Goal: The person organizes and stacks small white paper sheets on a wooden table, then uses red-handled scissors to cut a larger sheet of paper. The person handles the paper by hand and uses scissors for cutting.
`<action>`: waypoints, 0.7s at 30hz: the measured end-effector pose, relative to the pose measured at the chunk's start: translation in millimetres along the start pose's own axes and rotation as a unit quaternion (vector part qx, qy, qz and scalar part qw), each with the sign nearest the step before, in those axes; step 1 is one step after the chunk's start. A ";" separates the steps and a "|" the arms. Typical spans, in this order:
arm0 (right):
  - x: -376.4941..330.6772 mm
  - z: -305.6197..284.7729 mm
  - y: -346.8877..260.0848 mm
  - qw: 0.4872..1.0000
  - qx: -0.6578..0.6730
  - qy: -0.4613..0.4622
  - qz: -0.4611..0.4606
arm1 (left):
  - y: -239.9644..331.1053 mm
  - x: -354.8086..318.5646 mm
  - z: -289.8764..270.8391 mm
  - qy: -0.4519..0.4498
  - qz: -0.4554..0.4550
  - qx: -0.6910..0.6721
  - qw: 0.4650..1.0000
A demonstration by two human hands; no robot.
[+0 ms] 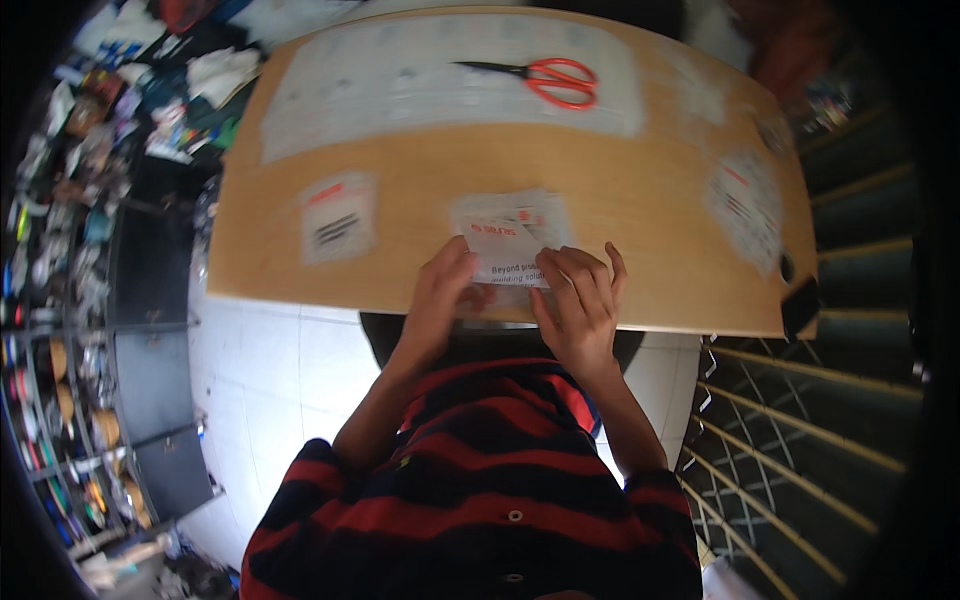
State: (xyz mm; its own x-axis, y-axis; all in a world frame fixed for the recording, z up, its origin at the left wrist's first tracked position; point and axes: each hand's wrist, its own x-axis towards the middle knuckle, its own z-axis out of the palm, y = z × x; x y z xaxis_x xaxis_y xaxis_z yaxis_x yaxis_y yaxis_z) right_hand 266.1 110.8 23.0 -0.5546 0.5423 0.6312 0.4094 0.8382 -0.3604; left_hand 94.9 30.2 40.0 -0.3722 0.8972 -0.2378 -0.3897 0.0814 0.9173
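Note:
Near the front edge of the table, I hold a small white printed card (pixel 505 257) with red and black lettering. My left hand (pixel 440 290), slightly blurred, has its fingers curled at the card's left edge. My right hand (pixel 582 300) pinches its right side between thumb and fingers, with the little finger raised. Beneath and behind the card is a clear plastic bag (pixel 548 212) with red print, partly hidden by the card and my hands.
Another packet (pixel 338 220) lies left of my hands, and more clear packets (pixel 745 208) are at the right. Red-handled scissors (pixel 562 84) rest on a plastic sheet (pixel 330 100) across the table's far side. Cluttered shelves (pixel 90 400) stand left; a metal rack (pixel 790 450) is right.

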 end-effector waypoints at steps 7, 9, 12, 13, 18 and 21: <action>17.7 -5.8 -25.9 0.951 0.298 -0.073 0.041 | 18.6 0.6 -51.8 0.179 0.100 0.204 0.957; 28.3 -35.1 -39.9 0.805 0.576 -0.085 0.113 | 21.8 10.9 -90.5 0.255 0.172 0.243 0.920; 45.3 -69.4 -71.1 0.605 0.783 -0.107 0.092 | 29.0 14.1 -155.1 0.323 0.209 0.310 0.870; 47.2 -75.3 -79.8 0.570 0.811 -0.110 0.073 | 26.0 12.7 -170.5 0.336 0.231 0.326 0.853; 57.3 -91.8 -112.1 0.493 0.864 -0.098 0.027 | 24.9 28.8 -170.2 0.383 0.238 0.404 0.796; 59.7 -96.7 -120.5 0.473 0.876 -0.092 0.017 | 22.2 30.7 -165.4 0.435 0.148 0.561 0.689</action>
State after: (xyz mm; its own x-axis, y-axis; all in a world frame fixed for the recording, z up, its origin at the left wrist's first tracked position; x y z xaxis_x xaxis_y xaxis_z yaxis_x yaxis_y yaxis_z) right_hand 253.6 36.5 170.6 -0.6887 0.4182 0.5923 -0.7192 -0.4974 -0.4851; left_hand -64.5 -12.3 0.3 -0.8494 0.3875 0.3584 0.5263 0.6723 0.5206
